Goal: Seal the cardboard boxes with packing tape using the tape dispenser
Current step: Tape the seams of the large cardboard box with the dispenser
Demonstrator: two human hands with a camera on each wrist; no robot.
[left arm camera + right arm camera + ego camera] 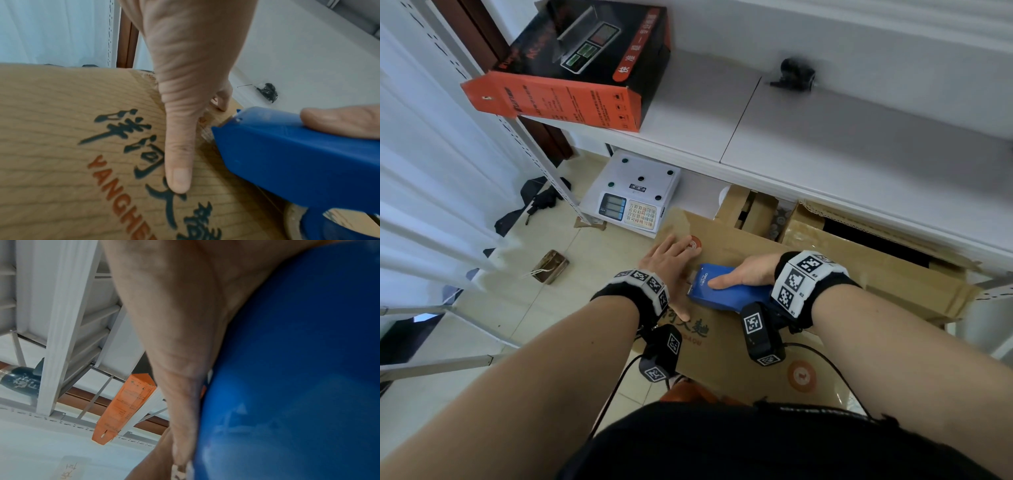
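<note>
A brown cardboard box [726, 346] with dark and orange printing lies flat-topped in front of me. My left hand [671, 270] presses flat on its top, fingers straight; the left wrist view shows the thumb [179, 162] stretched along the printed cardboard [61, 146]. My right hand [743, 275] grips a blue tape dispenser [726, 287] that rests on the box top just right of the left hand, thumb laid along its upper face. The blue tape dispenser [298, 162] sits beside the left thumb, and the same blue tape dispenser [298, 369] fills the right wrist view. No tape strip is discernible.
A white shelf [825, 144] overhangs the box's far side, carrying an orange and black scale carton [571, 68] and a small black object [796, 73]. A white electronic scale [631, 195] stands on the tiled floor at left. Open cardboard boxes [859, 236] sit under the shelf.
</note>
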